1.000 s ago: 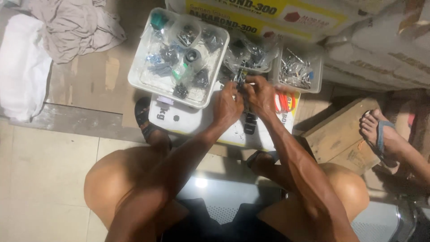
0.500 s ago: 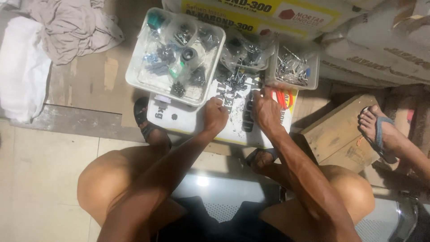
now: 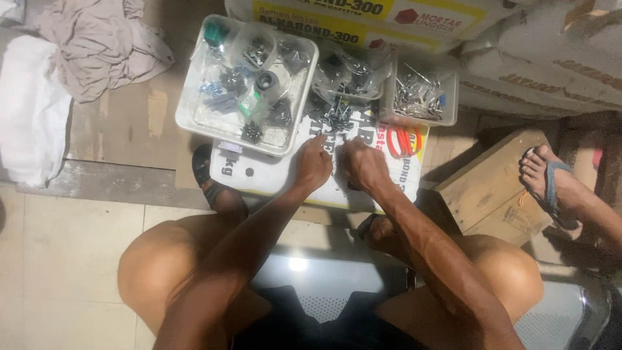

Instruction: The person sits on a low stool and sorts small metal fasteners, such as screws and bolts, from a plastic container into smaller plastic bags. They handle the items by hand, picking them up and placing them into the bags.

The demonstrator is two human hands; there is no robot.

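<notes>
Sorting screw pile (image 3: 338, 118) on white sack (image 3: 272, 175): left hand (image 3: 313, 163) and right hand (image 3: 363, 165) pinch loosely (contents unclear); best keep 2 hands low, picking singly.

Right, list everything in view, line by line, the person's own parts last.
Large tray: one, clear, holds dark small parts, left of centre.
Small tub: one, clear, holds metal screws, right.
Loose hardware pile: one, dark, on the white sack.
White sack: one, under the hands.
Cloths: two, grey and white, far left.
Wooden box: one, right.
Another person's foot: one, blue sandal, far right.
Left hand: at the pile.
Right hand: at the pile.
</notes>
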